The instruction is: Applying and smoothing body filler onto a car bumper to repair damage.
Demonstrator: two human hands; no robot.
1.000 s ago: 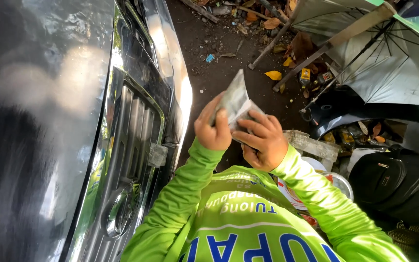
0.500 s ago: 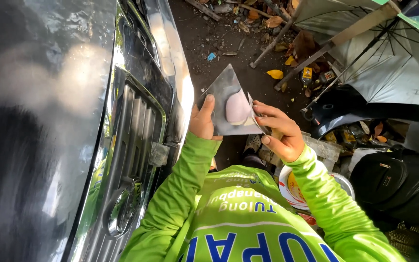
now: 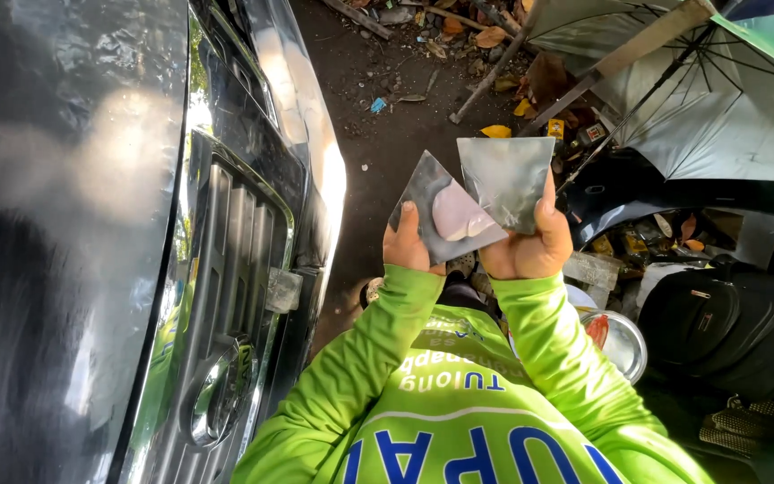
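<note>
Head view: your left hand [image 3: 411,246] pinches a grey triangular piece of sandpaper [image 3: 445,213] bearing a pale worn patch. Your right hand [image 3: 523,246] is closed on a second, squarish grey sheet [image 3: 505,179], which overlaps the first. Both are held up over dirt ground [image 3: 387,134], beside a dark car's grille [image 3: 226,296]. An open umbrella [image 3: 709,116] lies to the right.

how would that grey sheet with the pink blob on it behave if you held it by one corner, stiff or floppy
Probably fairly stiff: the grey sheet with the pink blob stays flat and pointed while the left hand grips only its lower edge. It looks thin, so likely light. The second grey sheet in the right hand also holds flat.
</note>
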